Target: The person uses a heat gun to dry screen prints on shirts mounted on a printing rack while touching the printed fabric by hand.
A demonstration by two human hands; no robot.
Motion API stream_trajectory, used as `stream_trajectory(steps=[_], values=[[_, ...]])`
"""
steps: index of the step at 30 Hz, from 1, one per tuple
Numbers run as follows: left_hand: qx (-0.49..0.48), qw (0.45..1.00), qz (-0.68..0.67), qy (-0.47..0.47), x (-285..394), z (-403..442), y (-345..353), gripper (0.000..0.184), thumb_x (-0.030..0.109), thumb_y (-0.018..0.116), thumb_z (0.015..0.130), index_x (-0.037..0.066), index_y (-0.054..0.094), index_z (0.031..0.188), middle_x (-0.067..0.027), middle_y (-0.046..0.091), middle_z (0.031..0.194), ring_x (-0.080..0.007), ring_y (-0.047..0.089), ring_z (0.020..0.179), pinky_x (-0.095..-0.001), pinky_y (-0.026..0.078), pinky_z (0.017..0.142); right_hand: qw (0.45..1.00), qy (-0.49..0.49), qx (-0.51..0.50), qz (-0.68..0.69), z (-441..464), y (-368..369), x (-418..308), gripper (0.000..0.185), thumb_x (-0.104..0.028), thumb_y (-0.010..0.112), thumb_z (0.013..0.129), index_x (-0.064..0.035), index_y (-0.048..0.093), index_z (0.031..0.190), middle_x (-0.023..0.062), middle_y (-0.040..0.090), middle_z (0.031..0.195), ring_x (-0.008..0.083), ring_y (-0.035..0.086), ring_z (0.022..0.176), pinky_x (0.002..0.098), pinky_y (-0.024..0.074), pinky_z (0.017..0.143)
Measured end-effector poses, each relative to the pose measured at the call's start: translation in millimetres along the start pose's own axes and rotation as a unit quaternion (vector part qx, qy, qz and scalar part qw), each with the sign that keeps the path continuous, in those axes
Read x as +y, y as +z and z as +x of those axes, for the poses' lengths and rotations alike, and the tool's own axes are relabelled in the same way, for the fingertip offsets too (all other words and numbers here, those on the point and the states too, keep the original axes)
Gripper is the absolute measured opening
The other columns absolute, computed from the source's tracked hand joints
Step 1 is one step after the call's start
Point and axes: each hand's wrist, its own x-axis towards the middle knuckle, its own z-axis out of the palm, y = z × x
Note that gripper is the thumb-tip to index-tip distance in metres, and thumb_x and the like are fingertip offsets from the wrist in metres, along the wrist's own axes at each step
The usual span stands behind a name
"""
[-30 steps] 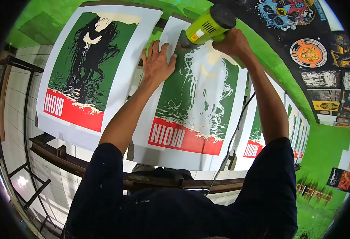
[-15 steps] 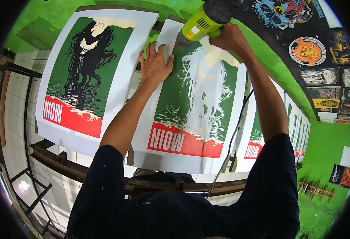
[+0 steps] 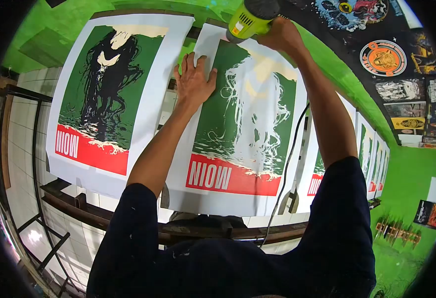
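My right hand (image 3: pixel 280 35) is wrapped round the handle of a lime-green heat gun (image 3: pixel 247 22), held over the top edge of the middle poster. That poster (image 3: pixel 213 119) shows green, cream and red areas with a white, unprinted-looking figure and the upside-down word MOIN. My left hand (image 3: pixel 194 79) lies on its left white margin, fingers spread. To the left, a second poster (image 3: pixel 113 94) bears the same design with the figure in black. A dark cord (image 3: pixel 288 174) runs down across the middle poster's right side.
More posters (image 3: pixel 371 149) stand in a row to the right. Dark metal rails (image 3: pixel 89 208) run along the near edge, and a black metal frame (image 3: pixel 36 164) is at left. Prints hang on the right, including a round orange emblem (image 3: pixel 383 57), beside a green wall (image 3: pixel 406 174).
My right hand and the heat gun have shifted slightly up and left, toward the poster's top edge. My left hand stays on the margin. The view has shifted a little.
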Motion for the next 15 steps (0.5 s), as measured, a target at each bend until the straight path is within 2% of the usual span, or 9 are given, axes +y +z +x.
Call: stream_trajectory(steps=[1,4,9,13,15], values=[[0.002,1.0,0.0,0.0,-0.7,-0.4,0.4,0.052,0.039,0.06,0.091,0.008,0.055,0.132,-0.0196,0.043,0.145,-0.0367,0.035,0.141,-0.0583,0.021,0.113,1.0,0.0,0.0,0.0,-1.9,-2.2,0.6,0.044,-0.036,0.071,0.064,-0.0055,0.073,0.096,0.02,0.073,0.093,0.0348,0.071,0.09,0.0426,0.0539,0.09],[0.003,1.0,0.003,0.0,-2.6,-0.5,0.9,0.052,0.039,0.06,0.091,0.008,0.055,0.133,-0.0195,0.043,0.145,-0.0367,0.035,0.141,-0.0583,0.021,0.113,0.998,0.029,-0.055,-0.002,-11.3,-13.4,5.5,0.047,-0.034,0.079,0.064,-0.0117,0.074,0.106,0.0162,0.074,0.093,0.0316,0.073,0.085,0.0388,0.0571,0.077],[0.0,1.0,0.001,0.001,-0.7,-1.1,1.3,0.053,0.039,0.06,0.091,0.008,0.055,0.133,-0.0191,0.043,0.145,-0.0366,0.035,0.141,-0.0586,0.021,0.113,0.996,0.036,-0.006,-0.082,-18.4,-11.1,20.0,0.049,-0.033,0.079,0.064,-0.0092,0.074,0.106,0.0162,0.075,0.093,0.0311,0.073,0.086,0.0397,0.0573,0.078],[0.001,1.0,0.001,0.001,-1.5,-0.6,0.3,0.053,0.039,0.06,0.092,0.008,0.055,0.134,-0.0184,0.043,0.145,-0.0361,0.035,0.141,-0.0587,0.021,0.113,0.996,0.051,-0.018,-0.076,-26.6,-18.8,34.7,0.047,-0.031,0.078,0.064,-0.0072,0.073,0.104,0.017,0.074,0.094,0.0311,0.073,0.088,0.0398,0.0572,0.08],[0.0,1.0,0.004,0.003,-1.2,-1.2,-0.6,0.053,0.039,0.06,0.092,0.008,0.055,0.134,-0.0182,0.043,0.145,-0.0359,0.035,0.141,-0.0587,0.021,0.113,0.996,0.054,-0.046,-0.058,-30.2,-22.3,38.2,0.047,-0.033,0.072,0.064,-0.0056,0.073,0.103,0.0205,0.073,0.095,0.036,0.071,0.092,0.0499,0.0475,0.096]])
